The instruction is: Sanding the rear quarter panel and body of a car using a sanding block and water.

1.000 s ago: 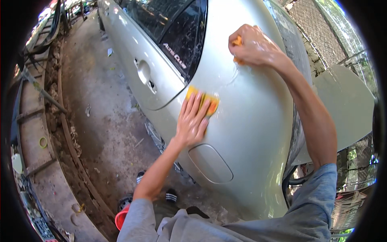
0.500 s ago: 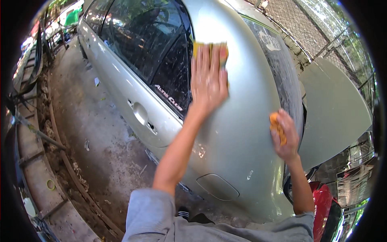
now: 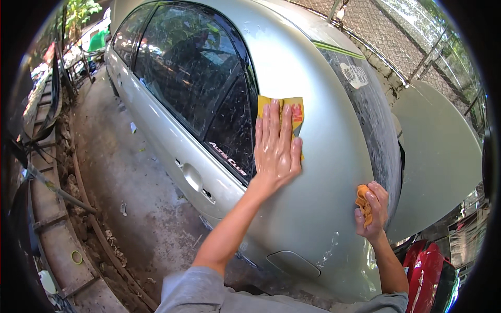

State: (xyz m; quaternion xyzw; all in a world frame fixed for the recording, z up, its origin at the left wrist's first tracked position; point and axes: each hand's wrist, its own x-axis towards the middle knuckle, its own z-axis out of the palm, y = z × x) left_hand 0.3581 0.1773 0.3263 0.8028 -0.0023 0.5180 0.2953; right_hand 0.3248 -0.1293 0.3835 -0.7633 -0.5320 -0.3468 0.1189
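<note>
My left hand (image 3: 275,143) presses flat on a yellow-backed sheet of sandpaper (image 3: 297,108), with its wet fingers stretched along it. The sheet lies against the silver-green car's rear pillar (image 3: 318,141), just behind the dark side window (image 3: 182,68). Most of the sheet's middle is hidden under the hand. To the right, my right hand (image 3: 377,208) is closed around a crumpled orange cloth (image 3: 363,202) beside the rear window (image 3: 360,83). Wet streaks run down the panel below the cloth.
A raised trunk lid (image 3: 436,151) stands at the right, above a red tail light (image 3: 421,271). The fuel door (image 3: 294,264) is closed. At left, a concrete floor (image 3: 135,172) borders a metal frame (image 3: 65,250). A mesh fence (image 3: 376,31) stands beyond the car.
The view has shifted, so the car sits lower. My left hand has slid the sandpaper nearer to me along the pillar. My right hand also appears lower, with the cloth still in it.
</note>
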